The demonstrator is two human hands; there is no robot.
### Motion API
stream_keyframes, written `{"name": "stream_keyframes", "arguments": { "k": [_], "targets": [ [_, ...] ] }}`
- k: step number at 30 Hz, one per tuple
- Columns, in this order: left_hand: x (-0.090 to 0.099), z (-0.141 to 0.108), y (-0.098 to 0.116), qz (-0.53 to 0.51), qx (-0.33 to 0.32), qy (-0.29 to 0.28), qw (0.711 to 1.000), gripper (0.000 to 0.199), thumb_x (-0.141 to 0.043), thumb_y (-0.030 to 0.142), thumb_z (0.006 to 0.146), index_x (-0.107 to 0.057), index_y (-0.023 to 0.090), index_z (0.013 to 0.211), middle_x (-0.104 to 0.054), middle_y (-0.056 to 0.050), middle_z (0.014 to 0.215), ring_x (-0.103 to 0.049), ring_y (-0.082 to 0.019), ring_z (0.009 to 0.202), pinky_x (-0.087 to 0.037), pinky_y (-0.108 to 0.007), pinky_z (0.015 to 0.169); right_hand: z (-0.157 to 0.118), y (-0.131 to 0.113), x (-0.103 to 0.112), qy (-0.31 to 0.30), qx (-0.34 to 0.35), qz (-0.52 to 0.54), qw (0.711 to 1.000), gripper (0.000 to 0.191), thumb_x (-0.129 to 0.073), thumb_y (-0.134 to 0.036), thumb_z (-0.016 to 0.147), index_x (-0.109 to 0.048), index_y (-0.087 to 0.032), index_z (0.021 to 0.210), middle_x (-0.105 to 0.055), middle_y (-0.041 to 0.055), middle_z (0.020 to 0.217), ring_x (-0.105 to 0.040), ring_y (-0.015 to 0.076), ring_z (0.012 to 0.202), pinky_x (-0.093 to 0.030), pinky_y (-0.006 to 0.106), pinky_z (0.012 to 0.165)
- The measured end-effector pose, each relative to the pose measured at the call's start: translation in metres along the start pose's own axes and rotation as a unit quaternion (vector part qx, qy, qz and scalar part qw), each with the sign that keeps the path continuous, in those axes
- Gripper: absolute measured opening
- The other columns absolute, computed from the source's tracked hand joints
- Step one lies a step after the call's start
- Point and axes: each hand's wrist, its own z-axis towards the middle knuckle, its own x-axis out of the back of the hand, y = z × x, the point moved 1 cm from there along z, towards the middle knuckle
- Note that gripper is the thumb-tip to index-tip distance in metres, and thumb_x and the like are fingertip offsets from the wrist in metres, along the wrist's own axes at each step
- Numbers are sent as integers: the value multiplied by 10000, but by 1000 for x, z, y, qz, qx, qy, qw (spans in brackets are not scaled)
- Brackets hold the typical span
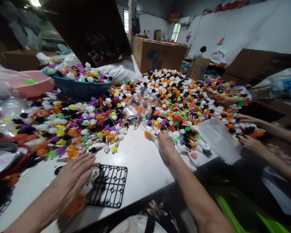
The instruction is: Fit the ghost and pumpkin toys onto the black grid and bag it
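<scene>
My left hand (74,176) lies with its fingers stretched out over several small figures, white ghost-faced ones (95,174) and an orange pumpkin-like one (75,205). Beneath and beside them is a black plastic grid (113,186) on the white table (140,161). At the near edge of a large heap of small colourful Halloween figures (174,97), my right hand (166,144) has its fingers curled downward. What they close on is hidden. Just left of those fingertips sits an orange figure (147,134), and a clear plastic bag (143,105) rests on the heap beyond.
A blue basin (80,89) full of figures and a pink basin (31,85) stand at back left. To the right, another person's hands (253,144) touch figures beside a clear bag (218,139). Cardboard boxes (160,55) rise behind; a green plastic object (225,210) is below right.
</scene>
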Motion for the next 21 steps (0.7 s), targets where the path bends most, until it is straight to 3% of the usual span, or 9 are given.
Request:
{"name": "stream_keyframes", "arguments": {
  "k": [7,13,17,21],
  "targets": [
    [14,4,21,14,40,-99,994,440,-387,448,986,-603,220,1294,-605,-73,1367,-530,-228,1292,-409,-425,1124,-37,-73,-3,20,134,100,986,159,-427,-166,967,-580,-191,928,-617,88,929,-556,207,823,-415,304,707],
    [18,8,31,2,51,-113,992,436,-350,392,1011,-587,153,1289,-605,-116,1352,-509,-225,1298,-396,-455,1123,-60,-117,-5,-39,176,179,967,119,-465,-173,950,-583,-173,971,-622,85,952,-570,198,824,-413,290,693],
    [25,17,31,-15,31,-117,992,406,-391,380,1004,-583,145,1274,-611,-124,1328,-519,-222,1270,-425,-429,1089,-61,-125,-7,-80,124,303,941,113,-481,-186,895,-590,-174,921,-629,61,899,-567,177,793,-414,278,706],
    [28,52,36,3,2,-200,980,356,-418,356,991,-603,160,1223,-644,-118,1241,-586,-220,1152,-490,-372,973,-59,-123,-8,-133,-13,428,894,157,-541,-331,848,-597,-184,842,-605,-4,715,-525,147,639,-393,269,624]
  ]
}}
